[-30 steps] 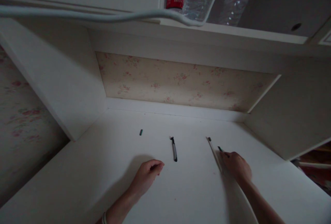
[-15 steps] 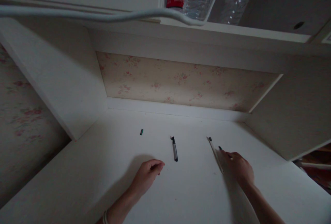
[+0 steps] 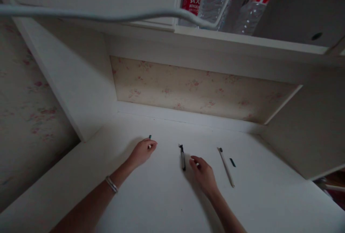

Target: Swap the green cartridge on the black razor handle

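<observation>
My left hand (image 3: pixel 142 152) is at the back left of the white tabletop, fingers curled with the thumb close to the forefinger. A small dark green piece (image 3: pixel 150 137) shows just behind its knuckles, partly hidden; whether the fingers grip it I cannot tell. My right hand (image 3: pixel 202 174) has bent fingers standing apart and holds nothing visible. It is just right of a slim black-and-grey tool (image 3: pixel 183 158) with a small angled head, whose kind I cannot make out. Farther right lie a pale toothbrush-like stick (image 3: pixel 226 168) with a dark head and a short dark strip (image 3: pixel 233 162).
White side panels and a floral wall (image 3: pixel 172 85) enclose the tabletop (image 3: pixel 151 197). Overhead, a shelf holds plastic bottles (image 3: pixel 250 10). A thick white cable (image 3: pixel 107 15) hangs in front of the shelf edge.
My right hand has released the short dark strip beside the pale stick and moved left to the black-and-grey tool. My left hand has moved left and back to the green piece. The view has shifted slightly.
</observation>
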A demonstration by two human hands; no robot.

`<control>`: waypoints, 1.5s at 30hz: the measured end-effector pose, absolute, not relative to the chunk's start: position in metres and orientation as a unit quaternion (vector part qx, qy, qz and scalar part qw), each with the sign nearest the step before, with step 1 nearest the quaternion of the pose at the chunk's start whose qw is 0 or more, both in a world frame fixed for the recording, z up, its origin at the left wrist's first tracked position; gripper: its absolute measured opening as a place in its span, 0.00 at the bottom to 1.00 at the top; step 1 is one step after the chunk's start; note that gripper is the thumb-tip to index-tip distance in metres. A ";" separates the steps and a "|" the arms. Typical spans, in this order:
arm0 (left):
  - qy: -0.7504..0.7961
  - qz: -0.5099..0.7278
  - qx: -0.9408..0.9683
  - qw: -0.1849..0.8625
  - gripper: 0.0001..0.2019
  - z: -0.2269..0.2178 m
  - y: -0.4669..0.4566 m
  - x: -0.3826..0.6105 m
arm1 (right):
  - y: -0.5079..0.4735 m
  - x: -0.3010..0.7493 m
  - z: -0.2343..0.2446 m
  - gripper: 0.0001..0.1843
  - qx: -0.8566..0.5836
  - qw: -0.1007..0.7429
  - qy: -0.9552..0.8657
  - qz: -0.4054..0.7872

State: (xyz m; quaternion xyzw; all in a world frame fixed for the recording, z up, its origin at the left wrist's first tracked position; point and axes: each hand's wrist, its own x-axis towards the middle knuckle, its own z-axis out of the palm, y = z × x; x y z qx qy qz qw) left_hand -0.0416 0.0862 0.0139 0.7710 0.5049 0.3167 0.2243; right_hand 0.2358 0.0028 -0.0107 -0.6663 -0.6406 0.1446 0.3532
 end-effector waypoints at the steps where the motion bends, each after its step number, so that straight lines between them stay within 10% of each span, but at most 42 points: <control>1: 0.508 0.307 0.776 0.212 0.14 0.012 0.098 -0.048 | 0.008 0.227 -0.013 0.23 -0.676 0.346 -0.634 0.145; 20: 0.474 0.264 0.801 0.253 0.14 -0.013 0.168 -0.077 | 0.041 0.197 -0.037 0.23 -0.686 0.424 -0.557 0.199; 28: 0.451 0.399 0.696 0.391 0.20 0.009 0.104 -0.045 | 0.003 0.165 -0.007 0.25 -0.460 0.587 -0.322 0.583; 34: 0.269 0.552 0.336 0.714 0.14 0.014 0.037 -0.009 | -0.010 0.141 0.020 0.17 -0.395 0.615 -0.312 0.607; 45: 0.183 0.537 0.249 0.785 0.11 0.005 0.020 -0.006 | -0.025 0.127 0.015 0.21 -0.360 0.596 -0.270 0.665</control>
